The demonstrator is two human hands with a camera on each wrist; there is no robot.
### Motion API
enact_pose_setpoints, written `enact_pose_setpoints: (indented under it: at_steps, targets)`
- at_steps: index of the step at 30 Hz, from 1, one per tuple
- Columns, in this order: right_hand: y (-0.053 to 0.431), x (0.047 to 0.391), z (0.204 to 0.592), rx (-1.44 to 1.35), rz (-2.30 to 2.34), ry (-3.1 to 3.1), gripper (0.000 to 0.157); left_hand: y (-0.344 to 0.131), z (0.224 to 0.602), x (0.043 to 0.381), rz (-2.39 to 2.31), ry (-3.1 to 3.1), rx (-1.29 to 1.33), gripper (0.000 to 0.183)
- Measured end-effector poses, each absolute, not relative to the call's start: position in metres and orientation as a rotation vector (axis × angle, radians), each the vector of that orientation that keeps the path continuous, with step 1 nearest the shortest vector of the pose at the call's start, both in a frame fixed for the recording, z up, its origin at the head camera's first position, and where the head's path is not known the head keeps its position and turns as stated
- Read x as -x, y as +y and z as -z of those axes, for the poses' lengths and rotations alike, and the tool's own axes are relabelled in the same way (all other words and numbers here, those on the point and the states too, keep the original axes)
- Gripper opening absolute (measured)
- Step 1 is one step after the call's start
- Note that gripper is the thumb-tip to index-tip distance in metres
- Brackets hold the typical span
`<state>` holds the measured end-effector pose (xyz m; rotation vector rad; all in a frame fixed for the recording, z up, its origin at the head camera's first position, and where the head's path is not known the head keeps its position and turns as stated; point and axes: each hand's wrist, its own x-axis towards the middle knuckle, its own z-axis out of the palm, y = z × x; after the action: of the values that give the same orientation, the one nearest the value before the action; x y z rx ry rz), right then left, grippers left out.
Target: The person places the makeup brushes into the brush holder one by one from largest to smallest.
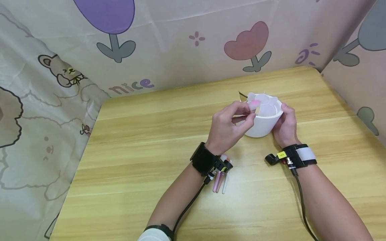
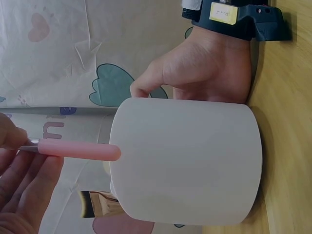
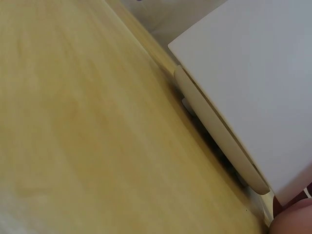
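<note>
My left hand [image 1: 230, 125] pinches a makeup brush [image 2: 80, 149] with a pink handle and silver ferrule. Its handle end overlaps the rim of a white round holder [image 1: 261, 126] in the left wrist view; the fingers hide its head there. On the holder's right side, my right hand [image 1: 285, 125] grips it, thumb near the rim and other fingers partly hidden behind. Another brush [image 2: 102, 204], with a gold ferrule and dark, light-tipped bristles, sticks out of the holder. Clear scalloped dividers show inside the holder from above.
Slim pink and white brush handles [image 1: 217, 182] lie on the wooden table [image 1: 144, 150], partly hidden under my left wrist. A printed cloth [image 1: 178, 43] hangs along the table's back edge. Black cables run from both wrist cameras along the forearms.
</note>
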<state>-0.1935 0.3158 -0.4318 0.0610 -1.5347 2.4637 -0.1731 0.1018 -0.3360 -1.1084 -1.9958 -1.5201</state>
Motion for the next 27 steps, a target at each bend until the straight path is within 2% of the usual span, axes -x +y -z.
enact_pose_setpoints:
  at_steps: [7,13,20,27]
  targets:
    - [0.3164,0.1949,0.4318,-0.061,-2.455,-1.517,0.041,0.1026,0.3360,0.1736,1.518,-1.996,1.106,0.013]
    - [0.3164,0.1953,0.4311,-0.061,-2.441,-1.505,0.043,0.1030,0.3361,0.1743,1.521,-1.993,1.103,0.012]
    - [0.3165,0.1983,0.4315,-0.095,-2.437,-1.453,0.034,0.1039,0.3377,0.1761,1.521,-1.974,1.104,0.013]
    - [0.3163,0.1950,0.4312,-0.047,-2.447,-1.512,0.042,0.1042,0.3393,0.1764,1.523,-1.978,1.102,0.014]
